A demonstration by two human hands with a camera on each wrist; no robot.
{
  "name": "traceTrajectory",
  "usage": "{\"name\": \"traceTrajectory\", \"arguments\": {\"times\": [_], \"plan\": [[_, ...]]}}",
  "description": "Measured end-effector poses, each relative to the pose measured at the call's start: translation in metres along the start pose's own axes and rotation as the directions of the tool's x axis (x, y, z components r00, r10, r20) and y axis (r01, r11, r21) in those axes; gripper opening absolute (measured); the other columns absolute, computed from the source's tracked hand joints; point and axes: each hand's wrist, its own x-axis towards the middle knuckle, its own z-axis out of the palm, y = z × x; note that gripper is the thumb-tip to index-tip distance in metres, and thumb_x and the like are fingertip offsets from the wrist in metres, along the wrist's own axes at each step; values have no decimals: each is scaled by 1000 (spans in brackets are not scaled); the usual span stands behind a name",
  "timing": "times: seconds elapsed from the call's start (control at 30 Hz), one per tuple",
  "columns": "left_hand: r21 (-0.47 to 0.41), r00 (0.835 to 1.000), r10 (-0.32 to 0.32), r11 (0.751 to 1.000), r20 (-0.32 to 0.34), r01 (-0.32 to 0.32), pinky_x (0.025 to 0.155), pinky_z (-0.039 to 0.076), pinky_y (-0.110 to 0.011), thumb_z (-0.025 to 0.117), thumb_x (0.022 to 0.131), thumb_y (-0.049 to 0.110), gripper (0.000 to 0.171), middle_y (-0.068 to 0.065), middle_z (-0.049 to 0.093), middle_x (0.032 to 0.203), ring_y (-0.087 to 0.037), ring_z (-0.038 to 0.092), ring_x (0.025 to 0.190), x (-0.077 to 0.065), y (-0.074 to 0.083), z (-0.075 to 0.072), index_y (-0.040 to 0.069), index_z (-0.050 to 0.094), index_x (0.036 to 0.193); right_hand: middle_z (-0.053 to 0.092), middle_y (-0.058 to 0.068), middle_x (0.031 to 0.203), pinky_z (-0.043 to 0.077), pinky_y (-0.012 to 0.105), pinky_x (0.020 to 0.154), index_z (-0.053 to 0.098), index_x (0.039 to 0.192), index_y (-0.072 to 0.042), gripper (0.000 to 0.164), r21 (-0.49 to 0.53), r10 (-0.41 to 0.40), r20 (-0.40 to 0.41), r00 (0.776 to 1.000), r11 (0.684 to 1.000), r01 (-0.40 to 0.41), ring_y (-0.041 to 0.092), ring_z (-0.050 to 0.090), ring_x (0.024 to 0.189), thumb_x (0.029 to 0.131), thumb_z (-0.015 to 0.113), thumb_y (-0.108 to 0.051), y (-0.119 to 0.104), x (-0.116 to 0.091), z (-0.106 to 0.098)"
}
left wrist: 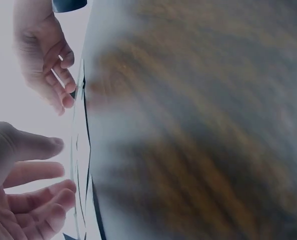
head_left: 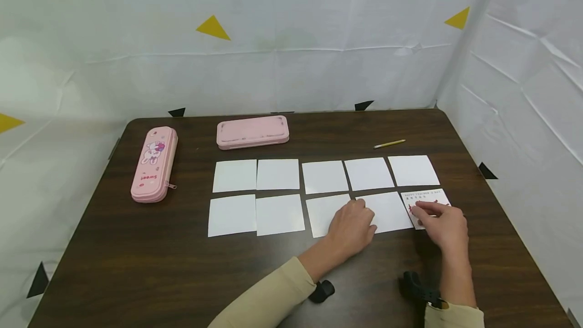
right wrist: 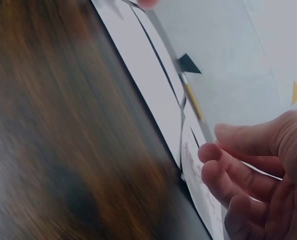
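Several white cards (head_left: 278, 215) lie in two rows on the dark wooden table. At the near right end lies a card printed with red figures and the words "HAPPY TEACHER'S DAY" (head_left: 425, 195). Over this printed card is my right hand (head_left: 444, 224), its thumb and fingers loosely bent with nothing visible between them; whether the fingertips touch the card I cannot tell. My left hand (head_left: 352, 224) is above two blank cards in the near row and partly hides them. In the left wrist view its fingers (left wrist: 43, 197) are relaxed and hold nothing.
Left on the table (head_left: 136, 257) lies a pink pencil case (head_left: 154, 163) with a rabbit picture. A second pink case (head_left: 252, 132) lies behind the cards. A yellow pencil (head_left: 389, 144) rests at the back right. White sheeting (head_left: 319, 80) surrounds the table.
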Motion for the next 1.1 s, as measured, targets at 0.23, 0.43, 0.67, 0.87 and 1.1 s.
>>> {"name": "traceTrajectory", "arguments": {"times": [0.23,0.43,0.67,0.87,1.1], "plan": [[-143,1000,15,990,-8,-16,63,46,-17,69,89,24,21,4,66,93,-6,60,78,11,15,7,17,77,108,55,30,130,36,59,89,62,130,-2,50,17,120,-96,988,993,-119,47,44,121,97,58,-39,8,5,-16],[-357,987,-49,929,152,101,66,41,-12,68,90,33,43,6,66,113,-1,60,94,29,34,13,15,66,129,48,31,137,35,62,90,55,138,-5,51,-65,171,-149,974,981,-182,51,41,124,99,53,-37,18,19,-30],[-588,913,-171,717,371,374,81,44,-15,67,88,38,59,2,60,132,-4,57,106,47,50,12,7,57,138,42,32,141,33,64,93,41,146,0,56,-160,188,-56,981,968,-194,54,37,126,100,47,-33,23,28,-37],[-641,853,-208,582,478,501,64,43,-18,67,87,36,63,-3,73,88,-12,65,69,51,57,5,9,52,142,39,36,142,34,66,94,40,144,4,58,-207,175,-13,984,963,-174,56,36,126,100,44,-34,27,31,-37],[-689,828,-221,467,516,554,58,39,-18,68,89,29,61,-1,64,60,-17,64,53,53,56,4,6,50,142,36,37,143,35,66,94,43,143,3,58,-200,168,-17,986,965,-168,56,35,127,100,45,-36,27,34,-35]]}}
